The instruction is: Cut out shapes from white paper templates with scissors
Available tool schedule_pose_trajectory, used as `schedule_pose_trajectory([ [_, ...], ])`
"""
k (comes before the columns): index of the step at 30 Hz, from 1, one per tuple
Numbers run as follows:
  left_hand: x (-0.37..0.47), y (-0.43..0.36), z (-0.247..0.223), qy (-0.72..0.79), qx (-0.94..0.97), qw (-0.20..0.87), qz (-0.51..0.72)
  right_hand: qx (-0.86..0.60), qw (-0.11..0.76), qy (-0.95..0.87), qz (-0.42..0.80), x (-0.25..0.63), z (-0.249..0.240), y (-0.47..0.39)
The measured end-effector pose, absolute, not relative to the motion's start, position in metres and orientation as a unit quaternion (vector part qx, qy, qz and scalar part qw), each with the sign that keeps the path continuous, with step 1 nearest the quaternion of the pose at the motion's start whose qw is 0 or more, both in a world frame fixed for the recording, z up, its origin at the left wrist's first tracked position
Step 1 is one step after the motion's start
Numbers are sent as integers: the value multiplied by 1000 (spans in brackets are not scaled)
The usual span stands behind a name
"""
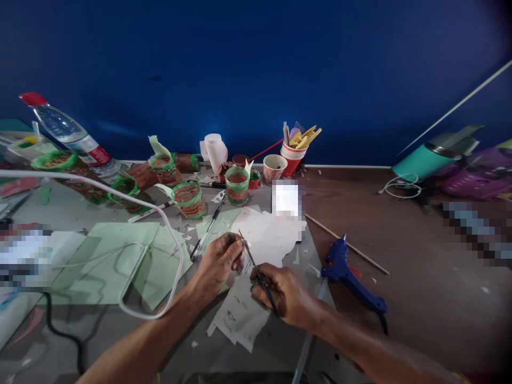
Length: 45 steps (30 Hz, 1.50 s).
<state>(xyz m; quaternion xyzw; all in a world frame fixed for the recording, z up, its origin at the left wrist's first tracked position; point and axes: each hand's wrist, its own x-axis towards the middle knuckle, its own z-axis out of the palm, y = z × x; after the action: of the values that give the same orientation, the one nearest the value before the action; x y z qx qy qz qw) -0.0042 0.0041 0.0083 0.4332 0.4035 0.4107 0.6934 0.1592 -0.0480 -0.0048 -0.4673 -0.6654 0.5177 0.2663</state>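
"Near the table's middle, what do the hands hold?"

"The right hand (282,296) has its fingers closed round dark scissors (262,280), the tip pointing far and left. The left hand (224,253) has thumb and forefinger drawn together just beside that tip. I cannot tell what they pinch; its other fingertips are partly out of sight."

"And the white paper (262,229)?"

"It lies beneath both hands, ragged-edged, with small drawn shapes on its near part. The hands hide some of it, and I cannot tell whether it is one sheet or several."

"What else is hard to see?"

"A pixelated patch (286,198) covers something at the paper's far edge. At left, a white cable (108,188) passes in front of a brown pot (86,173). Both forearms run off the near edge."

"And the containers?"

"On the far side, red-and-white paper cups (294,154), stacked, hold yellow plastic tools (306,137). Just left stands a patterned paper cup (274,170), its contents too dim to name. Further left is a green-rimmed brown cup (237,193). At far left is a clear, red-capped bottle (60,125)."

"Any writing?"

"Its red-and-white label (90,150) carries print, too blurred to read."
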Motion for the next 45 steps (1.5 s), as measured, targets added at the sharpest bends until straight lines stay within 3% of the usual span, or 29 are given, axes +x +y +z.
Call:
schedule_pose_trajectory([
  [7,-15,7,11,401,395,746,357,-472,231,-689,500,162,0,-46],
  [13,-29,15,15,441,486,695,294,-466,214,-710,483,163,4,-45],
  [21,-17,10,11,406,407,735,360,-470,247,-685,499,160,-4,-47],
  [26,-11,5,5,436,410,692,403,-475,258,-677,500,158,-8,-48],
  [36,-22,12,16,426,422,725,339,-473,243,-683,501,159,-4,-47],
  [41,-33,21,20,432,432,727,314,-454,294,-592,597,156,-7,-49],
  [45,-32,23,18,417,414,721,366,-439,330,-477,686,153,-2,-46],
])
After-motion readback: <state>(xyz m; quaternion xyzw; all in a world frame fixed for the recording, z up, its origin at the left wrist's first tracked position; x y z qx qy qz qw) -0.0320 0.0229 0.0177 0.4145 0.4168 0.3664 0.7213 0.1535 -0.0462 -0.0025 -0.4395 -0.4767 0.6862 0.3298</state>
